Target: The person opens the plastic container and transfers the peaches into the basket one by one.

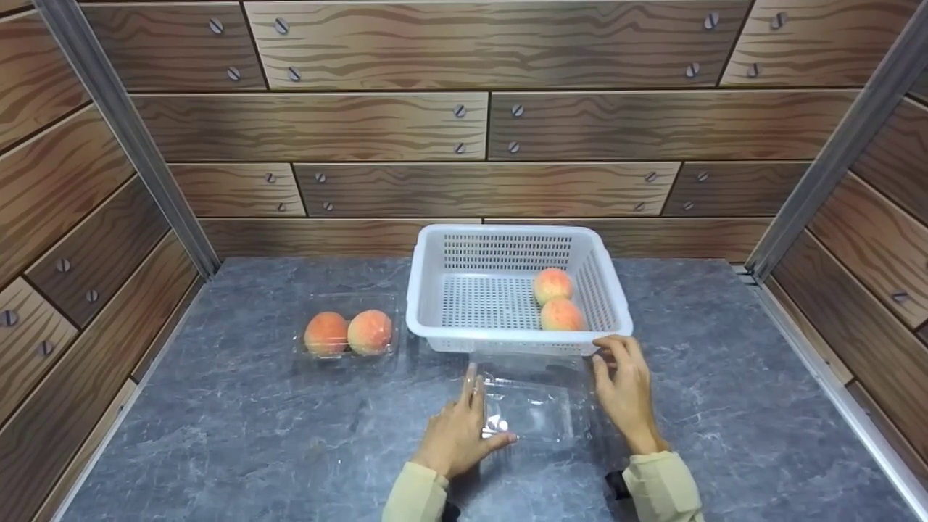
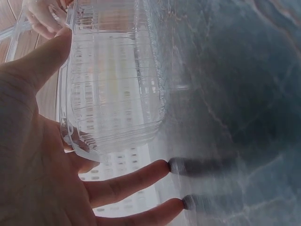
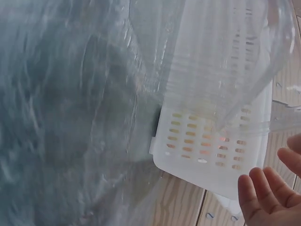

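A clear plastic clamshell box [image 1: 533, 409] lies in front of the white basket, its lid raised on the basket side, with no fruit in it. My left hand [image 1: 455, 435] is at the box's left side, thumb touching the rim. In the left wrist view two fingers [image 2: 129, 186] stretch down to the tabletop. By the box's far right corner and the basket's front corner is my right hand [image 1: 627, 395], its fingers loosely bent. The right wrist view shows nothing between those fingers [image 3: 263, 190]. Two peaches [image 1: 562, 315] sit in the basket's right half.
The white perforated basket [image 1: 428, 290] stands at the back middle of the grey marbled table [image 1: 254, 435]. Left of it, another clear box [image 1: 351, 301] contains two peaches [image 1: 370, 332]. Wood-patterned walls [image 1: 391, 127] enclose the back and sides.
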Demonstrator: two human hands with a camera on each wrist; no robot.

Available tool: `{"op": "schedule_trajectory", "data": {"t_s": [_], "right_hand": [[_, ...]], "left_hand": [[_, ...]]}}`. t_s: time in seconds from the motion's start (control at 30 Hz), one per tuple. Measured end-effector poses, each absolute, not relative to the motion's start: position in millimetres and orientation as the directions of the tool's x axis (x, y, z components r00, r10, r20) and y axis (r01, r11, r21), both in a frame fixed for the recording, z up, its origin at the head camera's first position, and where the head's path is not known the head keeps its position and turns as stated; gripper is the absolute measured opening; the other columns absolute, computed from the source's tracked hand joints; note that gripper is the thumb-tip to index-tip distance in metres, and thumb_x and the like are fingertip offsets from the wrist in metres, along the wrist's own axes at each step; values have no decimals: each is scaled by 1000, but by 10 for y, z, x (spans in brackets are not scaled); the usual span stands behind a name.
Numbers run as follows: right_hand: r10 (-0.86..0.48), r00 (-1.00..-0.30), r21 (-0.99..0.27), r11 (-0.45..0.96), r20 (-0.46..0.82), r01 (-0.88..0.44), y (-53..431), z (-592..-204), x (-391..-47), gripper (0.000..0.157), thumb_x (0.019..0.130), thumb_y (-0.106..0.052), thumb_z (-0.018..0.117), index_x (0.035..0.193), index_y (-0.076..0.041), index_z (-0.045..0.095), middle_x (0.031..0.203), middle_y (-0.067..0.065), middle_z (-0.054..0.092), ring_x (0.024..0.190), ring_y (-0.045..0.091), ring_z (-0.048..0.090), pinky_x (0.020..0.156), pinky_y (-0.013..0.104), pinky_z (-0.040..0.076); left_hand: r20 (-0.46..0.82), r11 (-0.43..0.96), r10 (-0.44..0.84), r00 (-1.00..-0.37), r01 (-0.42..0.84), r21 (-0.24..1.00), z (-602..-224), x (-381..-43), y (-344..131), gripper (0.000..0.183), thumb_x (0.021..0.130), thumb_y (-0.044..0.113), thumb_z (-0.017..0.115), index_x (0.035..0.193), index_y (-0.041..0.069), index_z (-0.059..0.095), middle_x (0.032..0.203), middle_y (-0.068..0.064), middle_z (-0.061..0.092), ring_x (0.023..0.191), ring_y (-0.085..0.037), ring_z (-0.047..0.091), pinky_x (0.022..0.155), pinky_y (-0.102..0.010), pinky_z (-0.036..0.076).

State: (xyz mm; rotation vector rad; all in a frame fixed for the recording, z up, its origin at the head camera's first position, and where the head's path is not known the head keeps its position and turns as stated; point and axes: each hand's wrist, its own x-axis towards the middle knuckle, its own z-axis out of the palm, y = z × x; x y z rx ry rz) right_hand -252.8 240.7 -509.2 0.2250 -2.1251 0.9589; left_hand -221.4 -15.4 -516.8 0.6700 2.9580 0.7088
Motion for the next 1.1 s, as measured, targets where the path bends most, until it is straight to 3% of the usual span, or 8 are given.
{"op": "schedule_trajectory", "data": {"t_s": [0.17,0.33,0.57,0.93,1.1], "right_hand": [[154,-720,-609,666,677,-431,2412,-5143,-2486,22,82,21,64,97,8,70,95,16,64,79,22,63,71,13,50],[134,-724,-613,647,677,-453,2419,-5180,-2459,21,81,22,65,88,5,73,84,11,66,69,8,57,62,10,45],[128,-769,-669,595,626,-445,2418,-5193,-2432,17,86,18,66,91,4,74,84,11,69,70,11,63,64,13,50],[200,-816,-768,511,543,-386,2434,-5243,-2398,12,91,15,64,94,8,73,89,18,69,72,3,59,61,13,48],[207,-829,-795,473,520,-380,2428,-5247,-2360,11,94,12,61,99,11,71,93,21,69,76,3,60,66,12,49]], "left_hand": [[51,794,427,-903,401,457,-5158,-2224,-151,102,87,59,70,152,-11,32,166,-22,13,111,-47,62,91,-56,54],[37,797,431,-901,400,452,-5147,-2232,-149,101,88,58,70,152,-11,32,166,-23,12,106,-45,64,91,-53,55],[52,793,435,-899,410,450,-5149,-2237,-154,103,87,56,71,152,-13,31,165,-26,14,88,-36,69,83,-46,59],[30,789,426,-904,388,477,-5144,-2233,-160,103,88,57,70,154,-10,28,166,-23,11,100,-42,67,89,-51,56],[31,782,423,-905,382,492,-5136,-2240,-160,104,87,57,71,154,-10,27,166,-22,11,102,-42,66,89,-52,56]]}}
